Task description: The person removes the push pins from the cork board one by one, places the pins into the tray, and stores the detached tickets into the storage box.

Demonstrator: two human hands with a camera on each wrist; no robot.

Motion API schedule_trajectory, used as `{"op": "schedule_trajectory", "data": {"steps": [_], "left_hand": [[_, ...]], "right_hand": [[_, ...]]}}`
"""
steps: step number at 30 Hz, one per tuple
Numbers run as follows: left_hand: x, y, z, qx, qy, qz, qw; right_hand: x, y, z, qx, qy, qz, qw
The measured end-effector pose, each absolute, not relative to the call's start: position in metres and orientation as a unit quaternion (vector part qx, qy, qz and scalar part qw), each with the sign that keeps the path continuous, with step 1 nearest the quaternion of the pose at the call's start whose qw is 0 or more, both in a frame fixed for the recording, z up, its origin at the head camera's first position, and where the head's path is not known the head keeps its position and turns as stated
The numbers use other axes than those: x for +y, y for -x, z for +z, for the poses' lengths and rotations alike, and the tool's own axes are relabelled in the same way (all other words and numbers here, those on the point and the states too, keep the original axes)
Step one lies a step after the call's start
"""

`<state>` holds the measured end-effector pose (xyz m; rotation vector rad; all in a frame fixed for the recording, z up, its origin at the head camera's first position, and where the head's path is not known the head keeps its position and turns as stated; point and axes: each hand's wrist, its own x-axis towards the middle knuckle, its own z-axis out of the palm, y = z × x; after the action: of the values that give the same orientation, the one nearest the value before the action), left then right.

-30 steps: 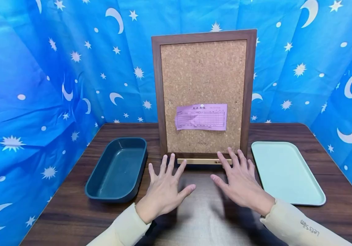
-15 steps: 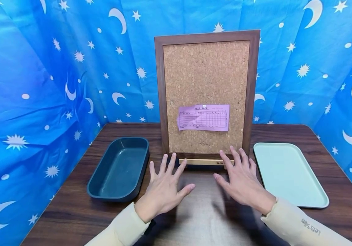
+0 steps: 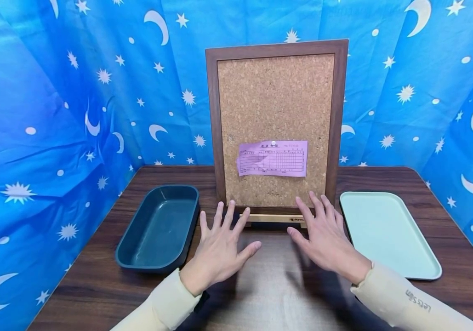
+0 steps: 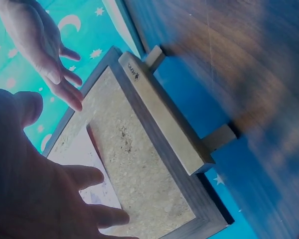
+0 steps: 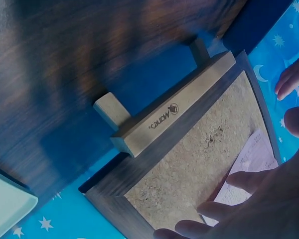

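Note:
A brown-framed cork board (image 3: 276,101) stands upright on a small wooden easel, whose pale ledge (image 3: 269,218) runs along its lower edge. Pinned to the cork by a white pushpin (image 3: 273,143) is a pink printed receipt slip (image 3: 272,159), a little creased on its left. My left hand (image 3: 221,252) hovers with spread fingers in front of the board's lower left corner. On the other side my right hand (image 3: 326,236) is held likewise, fingers spread, before the lower right corner. Both hands hold nothing, and the wrist views show them apart from the slip.
To the left sits a deep dark-blue bin (image 3: 157,228). A flat mint-green tray (image 3: 389,234) lies at the right. All stand on a dark wood table (image 3: 269,294). Behind hangs a blue curtain (image 3: 178,133) with moons and stars.
Both hands have risen slightly, fingers still spread. The whole head view has shifted a little. The board, slip, bin and tray stay where they were.

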<state>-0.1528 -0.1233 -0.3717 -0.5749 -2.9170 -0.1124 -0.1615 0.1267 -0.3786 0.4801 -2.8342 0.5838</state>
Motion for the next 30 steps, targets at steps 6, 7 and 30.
{"op": "schedule_trajectory", "data": {"steps": [6,7,30], "left_hand": [[-0.124,0.155,-0.367,-0.975,0.196,-0.049,0.089],[-0.124,0.156,-0.366,-0.975,0.196,-0.048,0.089],[-0.124,0.163,-0.349,-0.977,0.191,-0.044,0.081]], "right_hand": [[0.127,0.167,-0.376,-0.956,-0.168,0.205,0.121],[0.127,0.168,-0.375,-0.956,-0.169,0.206,0.124],[0.126,0.182,-0.359,-0.954,-0.171,0.210,0.129]]}}
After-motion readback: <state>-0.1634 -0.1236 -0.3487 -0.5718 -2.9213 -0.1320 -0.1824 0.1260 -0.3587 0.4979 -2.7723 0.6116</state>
